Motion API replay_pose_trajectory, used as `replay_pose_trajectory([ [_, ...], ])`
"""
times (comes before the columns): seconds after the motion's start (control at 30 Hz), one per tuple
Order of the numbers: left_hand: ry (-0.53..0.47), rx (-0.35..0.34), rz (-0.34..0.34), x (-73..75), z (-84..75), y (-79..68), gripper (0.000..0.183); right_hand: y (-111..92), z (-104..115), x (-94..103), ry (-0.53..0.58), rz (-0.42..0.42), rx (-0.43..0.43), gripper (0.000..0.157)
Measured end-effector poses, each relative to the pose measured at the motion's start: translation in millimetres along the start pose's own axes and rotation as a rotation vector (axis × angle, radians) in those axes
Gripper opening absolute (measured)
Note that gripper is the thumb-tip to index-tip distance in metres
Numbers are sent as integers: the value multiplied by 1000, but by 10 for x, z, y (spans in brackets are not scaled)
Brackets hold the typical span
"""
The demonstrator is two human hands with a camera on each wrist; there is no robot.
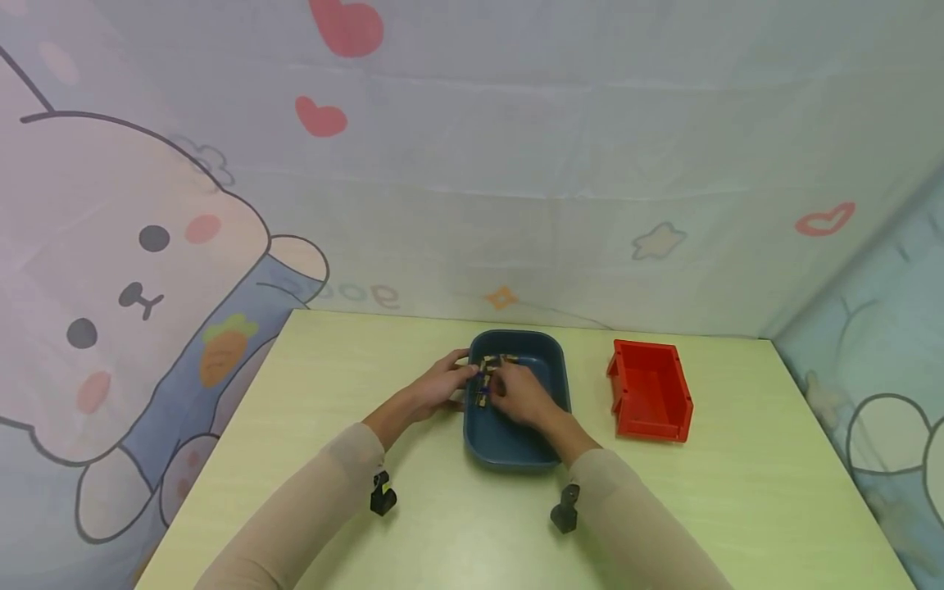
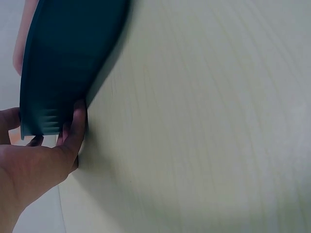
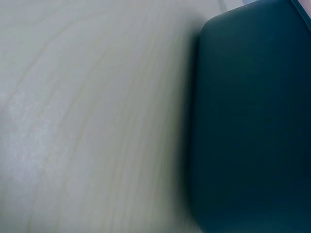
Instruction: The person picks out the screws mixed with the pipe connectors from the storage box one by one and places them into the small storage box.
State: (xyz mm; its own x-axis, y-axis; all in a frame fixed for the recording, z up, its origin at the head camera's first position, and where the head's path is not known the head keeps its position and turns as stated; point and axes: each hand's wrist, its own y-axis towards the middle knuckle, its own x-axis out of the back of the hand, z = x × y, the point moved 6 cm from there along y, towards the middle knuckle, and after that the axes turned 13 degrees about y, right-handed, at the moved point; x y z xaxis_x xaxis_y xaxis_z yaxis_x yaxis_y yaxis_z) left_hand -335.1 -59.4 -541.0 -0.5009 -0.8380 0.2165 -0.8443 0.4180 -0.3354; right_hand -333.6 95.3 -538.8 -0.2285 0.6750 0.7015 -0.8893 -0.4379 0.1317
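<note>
We see the small gold-and-dark pieces (image 1: pixel 482 400) lying in the blue tub (image 1: pixel 509 447), toward its left wall and far end, just under and beside the bent fingers of the right hand (image 1: pixel 522 395); we cannot tell whether those fingers pinch a piece. The left hand (image 1: pixel 441 383) grips the tub's left side, thumb at the rim, fingers along the outer wall. The red bin (image 1: pixel 649 393) sits apart on the table (image 1: pixel 752 459), right of the tub.
</note>
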Motion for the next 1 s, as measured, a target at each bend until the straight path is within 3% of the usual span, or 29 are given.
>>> replay_pose_trajectory([
  [0.6, 0, 2, 8, -16, -44, -36, 57, -40, 49, 51, 17, -34, 6, 16],
  [1.0, -12, 30, -4, -13, -3, 0, 56, -148, 208, 322, 82, -28, 69, 10],
])
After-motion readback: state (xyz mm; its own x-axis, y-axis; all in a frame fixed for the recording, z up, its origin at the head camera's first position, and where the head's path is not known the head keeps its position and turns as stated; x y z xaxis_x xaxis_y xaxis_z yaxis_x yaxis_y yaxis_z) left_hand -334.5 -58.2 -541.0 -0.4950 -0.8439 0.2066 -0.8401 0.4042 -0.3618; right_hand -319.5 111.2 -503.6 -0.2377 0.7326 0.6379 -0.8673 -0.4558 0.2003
